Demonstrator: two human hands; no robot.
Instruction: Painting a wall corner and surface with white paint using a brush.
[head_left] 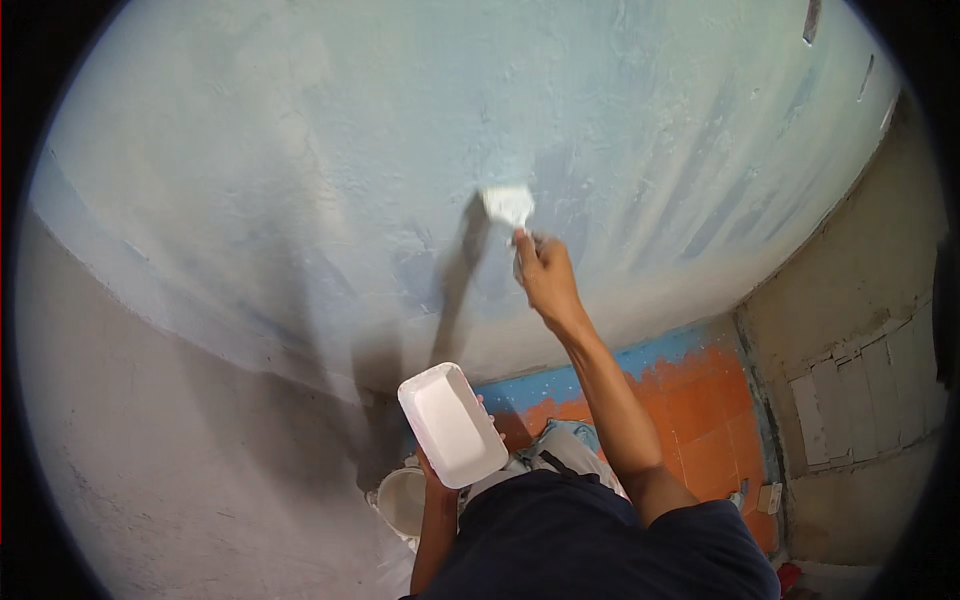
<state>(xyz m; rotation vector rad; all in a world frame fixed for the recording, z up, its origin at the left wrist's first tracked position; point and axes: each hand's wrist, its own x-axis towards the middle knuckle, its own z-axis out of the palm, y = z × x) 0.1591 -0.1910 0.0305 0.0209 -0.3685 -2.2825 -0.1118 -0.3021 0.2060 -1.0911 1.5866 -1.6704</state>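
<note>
My right hand (546,272) is closed round the handle of a wide paintbrush (510,206) with pale bristles. The bristle end is at the pale blue-green wall (350,130), where the surface is patchy with darker bluish streaks and rough spots. Lower and to the left, my left hand (431,474) grips a shallow white rectangular tray (420,418) from beneath, with fingertips showing along its right side. The tray's inside looks white; whether paint lies in it I cannot tell.
Beside my left forearm stands a white bucket (402,502). The orange tiled floor (705,420) has a blue, speckled border (640,358) along the wall. At right is a bare greyish wall (850,280) with pale panels (870,395). A small box-like object (769,498) lies near it.
</note>
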